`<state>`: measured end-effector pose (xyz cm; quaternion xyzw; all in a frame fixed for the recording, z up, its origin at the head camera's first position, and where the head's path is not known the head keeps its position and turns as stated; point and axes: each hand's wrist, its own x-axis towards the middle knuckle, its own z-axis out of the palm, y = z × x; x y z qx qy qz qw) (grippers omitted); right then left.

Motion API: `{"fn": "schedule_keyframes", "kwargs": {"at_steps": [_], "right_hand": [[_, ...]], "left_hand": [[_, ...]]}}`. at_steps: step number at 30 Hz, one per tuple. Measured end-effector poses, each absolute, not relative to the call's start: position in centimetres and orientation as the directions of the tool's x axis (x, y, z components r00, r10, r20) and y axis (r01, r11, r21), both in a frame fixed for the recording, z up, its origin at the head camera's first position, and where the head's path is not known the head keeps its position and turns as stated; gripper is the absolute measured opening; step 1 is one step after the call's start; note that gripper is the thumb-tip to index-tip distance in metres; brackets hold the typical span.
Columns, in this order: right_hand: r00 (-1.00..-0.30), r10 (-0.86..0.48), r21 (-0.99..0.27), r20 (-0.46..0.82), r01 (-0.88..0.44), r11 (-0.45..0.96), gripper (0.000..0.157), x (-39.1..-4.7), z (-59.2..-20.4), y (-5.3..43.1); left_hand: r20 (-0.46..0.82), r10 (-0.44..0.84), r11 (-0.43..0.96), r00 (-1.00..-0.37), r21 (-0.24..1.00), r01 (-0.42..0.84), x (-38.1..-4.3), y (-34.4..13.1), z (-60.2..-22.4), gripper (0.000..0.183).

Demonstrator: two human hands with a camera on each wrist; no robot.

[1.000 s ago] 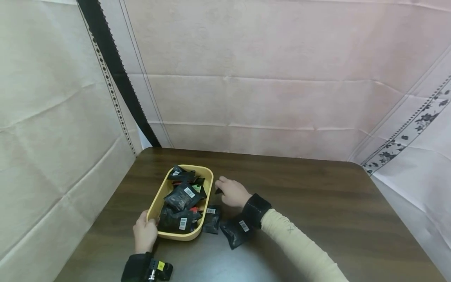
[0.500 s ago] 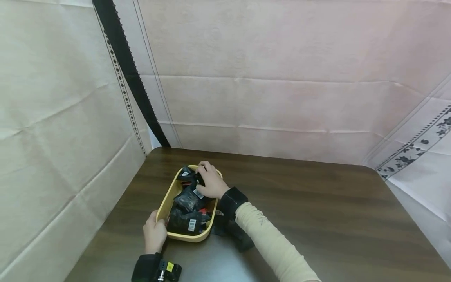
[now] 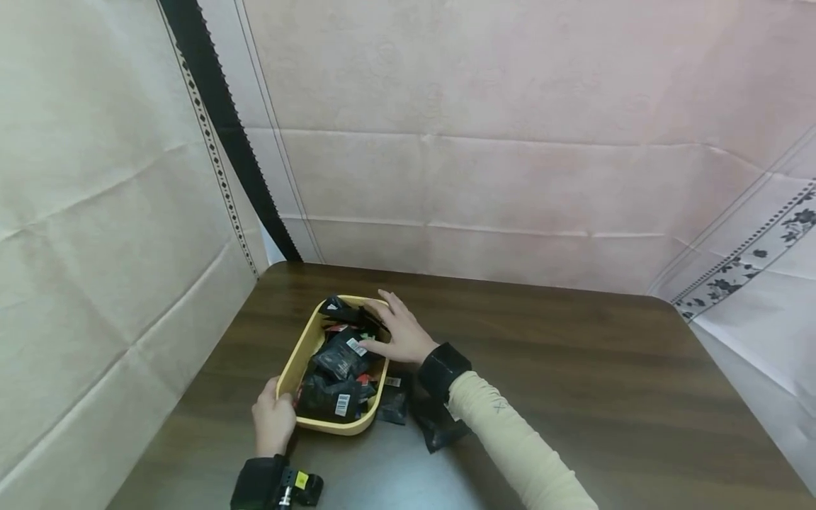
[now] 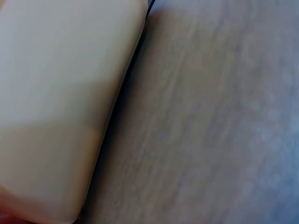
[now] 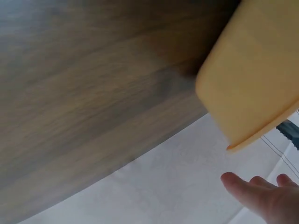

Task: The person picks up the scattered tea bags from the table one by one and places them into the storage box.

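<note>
A yellow plastic bin (image 3: 295, 365) filled with black packets (image 3: 341, 358), some with white barcode labels, stands at the left of the table. My left hand (image 3: 274, 419) grips its near left corner, thumb over the rim. Over the far right part of the bin, my right hand (image 3: 404, 334) has its fingers spread, with nothing held. In the right wrist view, fingers (image 5: 247, 191) extend close to the bin wall (image 5: 247, 79). The left wrist view shows the outer bin wall (image 4: 51, 88) near the tabletop.
Two more black packets lie on the brown table (image 3: 548, 397) right of the bin: one with a label (image 3: 392, 405) beside its wall, another (image 3: 436, 428) partly under the right forearm. Pale cloth (image 3: 478, 177) hangs behind the table and along both sides.
My right hand carried a small black packet from right of the bin to over its far end and let it go there; its fingers have since spread. My left hand keeps its grip.
</note>
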<state>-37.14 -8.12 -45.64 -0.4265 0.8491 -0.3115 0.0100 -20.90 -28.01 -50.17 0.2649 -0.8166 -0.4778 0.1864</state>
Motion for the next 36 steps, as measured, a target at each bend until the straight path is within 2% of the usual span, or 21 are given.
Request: {"fn": "schedule_keyframes", "kwargs": {"at_steps": [6,13,16,21,25,32,36], "right_hand": [[-0.616,-0.746,-0.520,0.255,-0.737,0.432,0.073,-35.9,-45.8,-5.5],[-0.503,-0.818,-0.360,0.280,-0.845,0.396,0.065,-34.0,-47.4,-1.5],[-0.450,-0.870,-0.260,0.199,-0.881,0.396,0.067,-33.1,-48.5,0.2],[-0.390,-0.918,-0.159,-0.070,-0.904,0.396,0.072,-31.3,-49.8,1.9],[-0.399,-0.904,-0.132,-0.157,-0.898,0.419,0.066,-30.6,-49.8,2.3],[-0.414,-0.905,-0.098,-0.101,-0.901,0.423,0.056,-30.4,-49.6,2.2],[-0.431,-0.902,-0.096,-0.031,-0.897,0.432,0.035,-30.4,-49.8,2.2]], "left_hand": [[0.068,-0.614,0.427,-0.786,0.866,-0.259,-20.8,-28.5,-50.2,0.037],[0.047,-0.613,0.414,-0.789,0.869,-0.270,-20.7,-28.8,-49.9,0.039],[0.032,-0.611,0.402,-0.791,0.873,-0.275,-20.7,-28.9,-50.0,0.039],[0.025,-0.618,0.395,-0.786,0.874,-0.283,-20.7,-28.9,-50.1,0.039],[0.014,-0.616,0.391,-0.788,0.873,-0.290,-20.7,-28.8,-50.3,0.040],[-0.017,-0.615,0.357,-0.788,0.885,-0.297,-20.9,-28.2,-50.3,0.041],[-0.035,-0.608,0.337,-0.794,0.894,-0.297,-21.0,-27.9,-50.1,0.042]]}}
